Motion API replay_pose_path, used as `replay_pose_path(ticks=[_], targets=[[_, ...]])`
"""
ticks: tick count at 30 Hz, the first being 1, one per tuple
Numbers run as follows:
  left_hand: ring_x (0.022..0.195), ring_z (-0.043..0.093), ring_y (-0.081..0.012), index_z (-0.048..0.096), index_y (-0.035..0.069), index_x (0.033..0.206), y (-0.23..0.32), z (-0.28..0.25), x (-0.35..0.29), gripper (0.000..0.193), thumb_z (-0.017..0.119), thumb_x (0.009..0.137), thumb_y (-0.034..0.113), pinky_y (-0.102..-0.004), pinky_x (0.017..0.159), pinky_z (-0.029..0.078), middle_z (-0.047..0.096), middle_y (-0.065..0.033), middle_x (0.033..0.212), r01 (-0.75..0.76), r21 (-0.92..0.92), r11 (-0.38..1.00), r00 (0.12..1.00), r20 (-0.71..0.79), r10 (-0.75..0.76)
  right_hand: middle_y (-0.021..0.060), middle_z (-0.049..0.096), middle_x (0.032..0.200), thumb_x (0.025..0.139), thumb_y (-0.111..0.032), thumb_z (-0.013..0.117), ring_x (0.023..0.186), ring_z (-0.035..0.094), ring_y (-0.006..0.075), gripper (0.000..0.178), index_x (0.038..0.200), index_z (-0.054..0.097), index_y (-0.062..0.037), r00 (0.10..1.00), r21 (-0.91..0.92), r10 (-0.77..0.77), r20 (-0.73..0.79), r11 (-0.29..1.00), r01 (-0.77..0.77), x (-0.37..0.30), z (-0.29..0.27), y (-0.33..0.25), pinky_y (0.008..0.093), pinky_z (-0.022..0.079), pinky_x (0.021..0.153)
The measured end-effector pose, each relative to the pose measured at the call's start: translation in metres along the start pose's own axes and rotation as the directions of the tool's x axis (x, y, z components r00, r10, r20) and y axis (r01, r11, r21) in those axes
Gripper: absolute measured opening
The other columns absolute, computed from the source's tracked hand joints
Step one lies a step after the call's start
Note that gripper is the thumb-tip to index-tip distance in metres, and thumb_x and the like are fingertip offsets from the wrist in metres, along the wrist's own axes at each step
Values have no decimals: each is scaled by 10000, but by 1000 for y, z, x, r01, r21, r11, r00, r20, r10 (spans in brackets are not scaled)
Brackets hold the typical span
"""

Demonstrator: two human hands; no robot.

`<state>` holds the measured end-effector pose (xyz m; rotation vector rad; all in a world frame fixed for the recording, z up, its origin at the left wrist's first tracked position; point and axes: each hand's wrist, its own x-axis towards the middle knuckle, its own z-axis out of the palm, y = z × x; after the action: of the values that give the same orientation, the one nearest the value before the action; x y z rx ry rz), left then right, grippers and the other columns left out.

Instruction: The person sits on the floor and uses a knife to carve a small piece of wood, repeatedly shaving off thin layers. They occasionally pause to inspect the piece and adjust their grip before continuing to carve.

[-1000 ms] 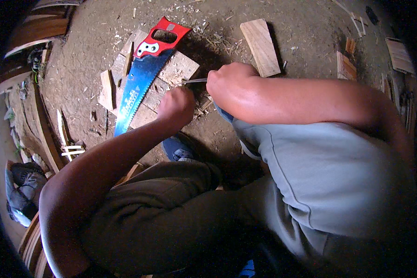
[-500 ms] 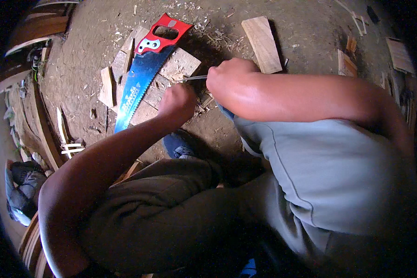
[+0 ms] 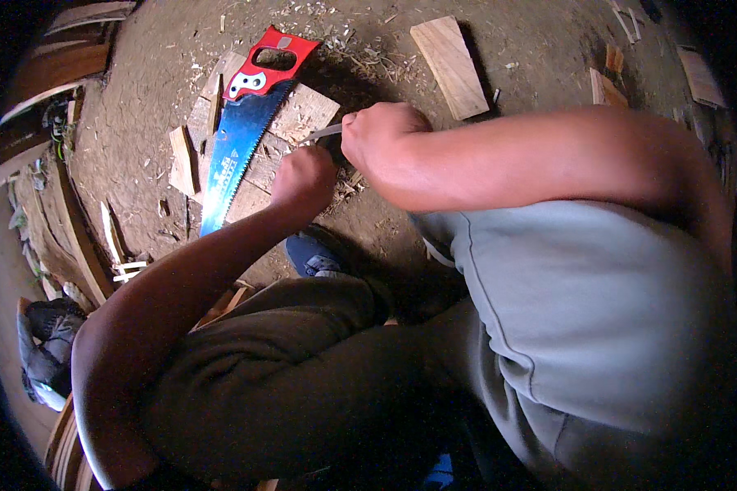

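My right hand (image 3: 383, 133) is a fist around a knife whose thin grey blade (image 3: 327, 131) sticks out to the left, its handle hidden in the fingers. Just below the blade's tip, my left hand (image 3: 303, 176) is closed; whatever it grips is hidden by the fingers. Beneath and beyond both hands lie flat pieces of wooden board (image 3: 311, 110) strewn with pale shavings. Across these boards rests a handsaw (image 3: 246, 151) with a red handle and a blue blade, left of my left hand and touched by neither hand.
A wooden block (image 3: 450, 69) lies on the dirt floor beyond my right hand. Wood offcuts (image 3: 606, 88) are at the far right, and a small piece (image 3: 183, 155) is left of the saw. Long planks (image 3: 78, 221) line the left side. My shoe (image 3: 313, 255) is below the hands.
The whole view has shifted slightly, moving the saw and boards leftward in the picture. The knife blade now tilts more, with its tip lower. Both hands stay closed and close together.
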<state>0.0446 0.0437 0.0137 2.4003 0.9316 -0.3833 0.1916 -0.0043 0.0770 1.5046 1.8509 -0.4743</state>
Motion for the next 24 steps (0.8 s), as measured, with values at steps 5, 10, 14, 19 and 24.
replay_pose_path(ticks=[5,10,14,19,24], targets=[[893,618,-484,625,-28,865,-7,-5,-3,272,441,872,172,-546,782,498,631,-302,946,59,-39,997,998,12,-59,99,702,998,842,-131,611,884,703,248,291,1100,616,3,988,-100,-153,5,983,152,-22,-33,10,391,578,643],[902,611,-490,621,-34,857,5,-12,-5,281,446,875,186,-550,785,493,628,-306,919,222,-125,967,975,51,-217,120,709,912,801,-89,632,861,708,254,208,979,668,11,989,56,-135,55,990,132,-38,-40,20,393,577,650],[909,600,-499,615,-35,855,-2,-7,-8,286,444,879,193,-551,785,490,627,-303,924,117,-100,988,993,9,-116,129,703,959,805,-93,636,880,704,260,260,1045,658,7,987,29,-159,38,987,158,-40,-42,18,405,579,664],[898,603,-487,605,-32,862,-11,5,-3,272,434,884,178,-547,786,492,630,-294,928,30,-64,997,999,-8,-31,111,683,1070,792,-109,676,936,690,260,323,1099,650,-10,992,-91,-114,56,989,119,-24,-31,-1,435,583,684],[877,607,-481,572,-31,849,-12,3,0,248,417,892,158,-551,779,490,631,-283,892,90,-47,995,996,29,-88,104,683,1075,783,-127,694,945,686,258,338,1098,657,-8,993,-30,-111,41,993,113,-15,-30,-2,441,584,679]])
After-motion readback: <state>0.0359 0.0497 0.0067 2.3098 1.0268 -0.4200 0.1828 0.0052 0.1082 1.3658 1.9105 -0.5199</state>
